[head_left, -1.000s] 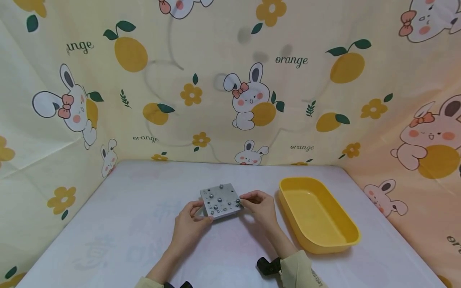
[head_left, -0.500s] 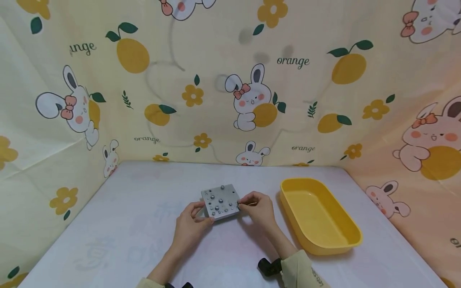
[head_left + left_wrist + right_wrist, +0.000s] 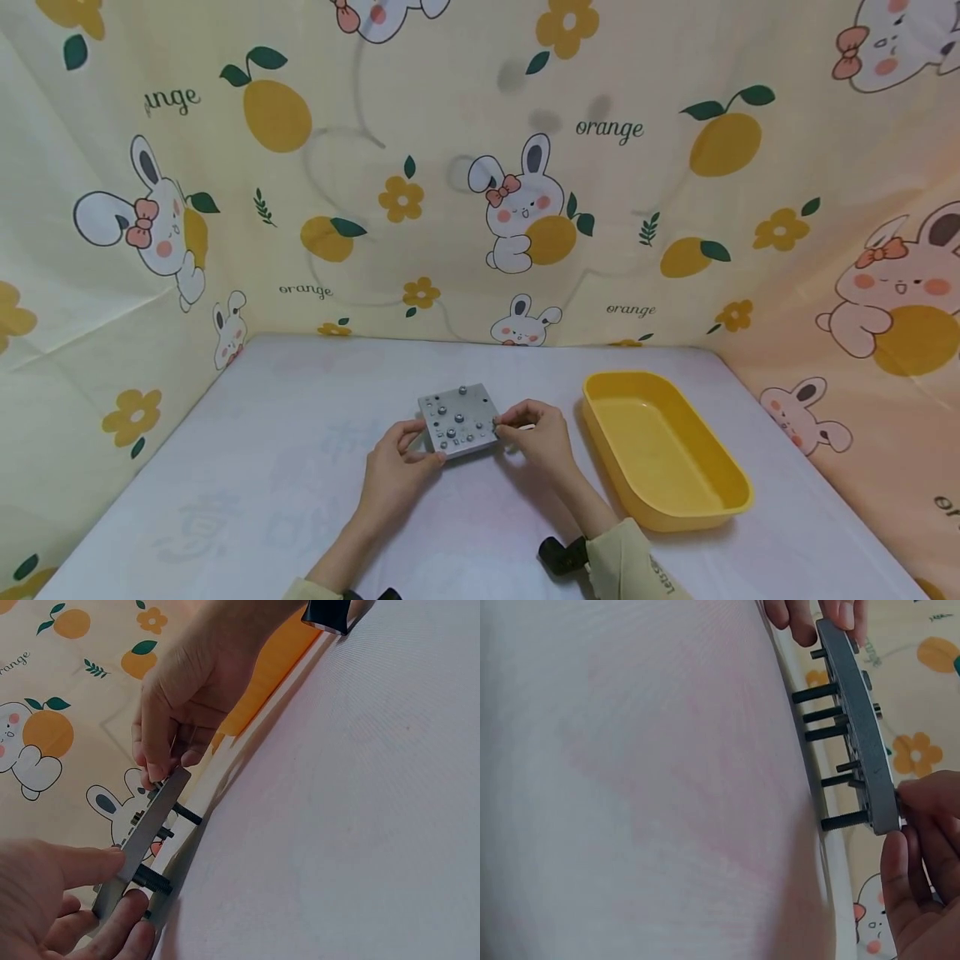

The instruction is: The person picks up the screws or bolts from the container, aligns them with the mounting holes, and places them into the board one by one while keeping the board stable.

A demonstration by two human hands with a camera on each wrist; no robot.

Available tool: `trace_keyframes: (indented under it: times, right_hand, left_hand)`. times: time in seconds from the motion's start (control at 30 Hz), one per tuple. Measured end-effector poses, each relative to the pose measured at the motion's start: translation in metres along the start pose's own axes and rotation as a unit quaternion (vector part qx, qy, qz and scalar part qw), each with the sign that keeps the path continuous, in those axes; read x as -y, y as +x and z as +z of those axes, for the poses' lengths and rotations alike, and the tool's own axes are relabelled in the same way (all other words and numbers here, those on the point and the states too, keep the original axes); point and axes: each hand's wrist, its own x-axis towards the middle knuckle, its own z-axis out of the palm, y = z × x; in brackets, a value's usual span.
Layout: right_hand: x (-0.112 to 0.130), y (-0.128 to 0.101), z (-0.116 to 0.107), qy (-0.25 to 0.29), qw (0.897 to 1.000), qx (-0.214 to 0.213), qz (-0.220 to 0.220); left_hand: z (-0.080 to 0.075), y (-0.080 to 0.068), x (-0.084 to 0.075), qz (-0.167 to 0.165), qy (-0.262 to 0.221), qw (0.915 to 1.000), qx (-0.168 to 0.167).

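Note:
A square grey metal plate (image 3: 468, 404) is held up over the white table, several screws set in its face. Threaded screw shafts (image 3: 815, 694) stick out from its underside in the right wrist view. My left hand (image 3: 399, 468) grips the plate's left and near edges, with the thumb on top and fingers below, as the left wrist view shows. At the plate's right edge, my right hand (image 3: 543, 437) pinches a screw head between thumb and index finger. The fingertips mostly hide that screw. In the left wrist view the right hand (image 3: 191, 686) sits at the plate's upper end.
A yellow tray (image 3: 738, 492) stands on the white table (image 3: 247, 467) to the right of my right hand. A patterned cloth (image 3: 450, 108) with rabbits and oranges rises behind the table and along both sides.
My right fingertips have closed over the screw at the plate's right edge, which showed a second ago. The left hand keeps its grip and the plate has hardly moved.

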Motion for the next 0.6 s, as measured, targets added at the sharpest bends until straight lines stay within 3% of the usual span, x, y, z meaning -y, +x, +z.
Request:
trace_keyframes:
  times: [0.27, 0.6]
  right_hand:
    - [0.0015, -0.0013, 0.0009, -0.001, 1.000, 0.007, 0.008]
    - [0.0026, -0.0032, -0.0008, -0.008, 1.000, 0.010, 0.006]
  left_hand:
    - [-0.0010, -0.0001, 0.0009, 0.011, 0.000, 0.9999, 0.002]
    - [-0.0002, 0.0012, 0.0030, 0.000, 0.001, 1.0000, -0.001]
